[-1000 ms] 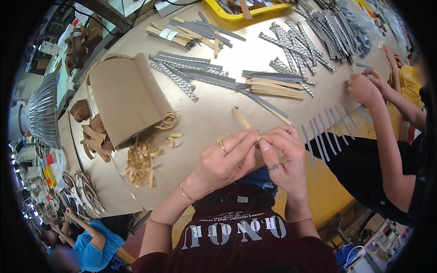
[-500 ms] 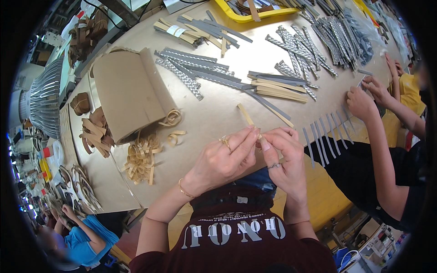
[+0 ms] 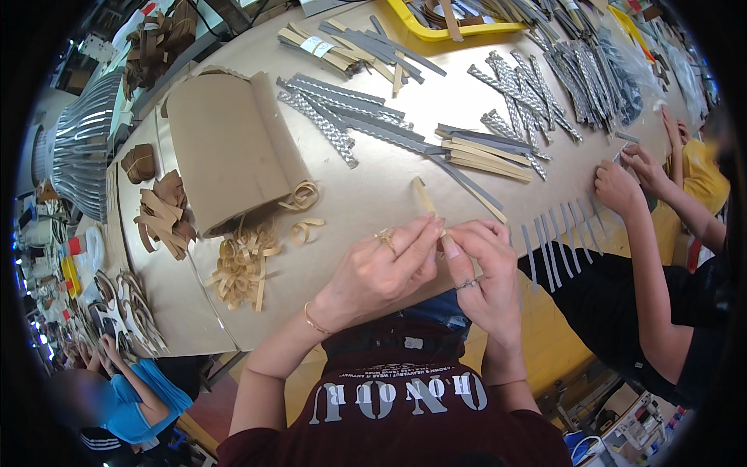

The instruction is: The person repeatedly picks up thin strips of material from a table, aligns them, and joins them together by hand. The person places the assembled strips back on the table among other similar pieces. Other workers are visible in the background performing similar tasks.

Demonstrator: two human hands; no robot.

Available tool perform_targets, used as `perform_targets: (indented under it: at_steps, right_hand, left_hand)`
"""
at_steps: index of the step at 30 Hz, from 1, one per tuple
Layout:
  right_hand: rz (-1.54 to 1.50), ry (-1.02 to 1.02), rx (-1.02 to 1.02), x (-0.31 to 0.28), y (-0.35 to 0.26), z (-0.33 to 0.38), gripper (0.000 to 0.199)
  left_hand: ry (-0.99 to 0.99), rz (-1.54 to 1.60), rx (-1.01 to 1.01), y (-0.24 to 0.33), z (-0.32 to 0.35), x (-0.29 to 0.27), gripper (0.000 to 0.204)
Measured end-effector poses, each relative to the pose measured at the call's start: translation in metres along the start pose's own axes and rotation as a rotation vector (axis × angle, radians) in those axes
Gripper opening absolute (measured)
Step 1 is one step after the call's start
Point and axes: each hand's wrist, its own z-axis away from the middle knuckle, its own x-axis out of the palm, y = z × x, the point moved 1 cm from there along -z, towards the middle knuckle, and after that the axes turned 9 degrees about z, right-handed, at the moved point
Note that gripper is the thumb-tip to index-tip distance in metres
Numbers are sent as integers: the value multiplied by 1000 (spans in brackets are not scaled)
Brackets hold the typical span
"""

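Near the table's front edge, my left hand [image 3: 381, 268] and my right hand [image 3: 484, 268] meet fingertip to fingertip. Both pinch a narrow tan strip [image 3: 423, 196], whose free end sticks out beyond my left fingers. Its pinched part is mostly hidden by my fingertips. Just beyond my hands lies a bundle of tan and grey strips [image 3: 490, 162]. Left of them sit a pile of curled tan peelings [image 3: 240, 268] and a single loose curl [image 3: 306, 230].
A curved brown sheet [image 3: 226, 148] stands at left, beside brown scraps [image 3: 165, 214]. Grey and silver braided strips [image 3: 517, 89] cover the far side, near a yellow tray [image 3: 436, 35]. Thin grey strips [image 3: 551, 253] overhang the front edge. A co-worker's hands [image 3: 622, 179] work at right.
The view has shifted slightly, so the table's things appear a little farther right. My hands keep the same pinch, and the strip's free end has tilted slightly.
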Motion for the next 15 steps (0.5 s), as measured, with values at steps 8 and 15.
perform_targets:
  at_steps: [8, 15]
  right_hand:
    - [-9, 11, 15, 3, 1, 0, 8]
    - [43, 59, 3, 6, 0, -2, 6]
  left_hand:
    - [-53, -40, 60, -3, 4, -2, 37]
    - [58, 247, -106, -1, 4, 2, 28]
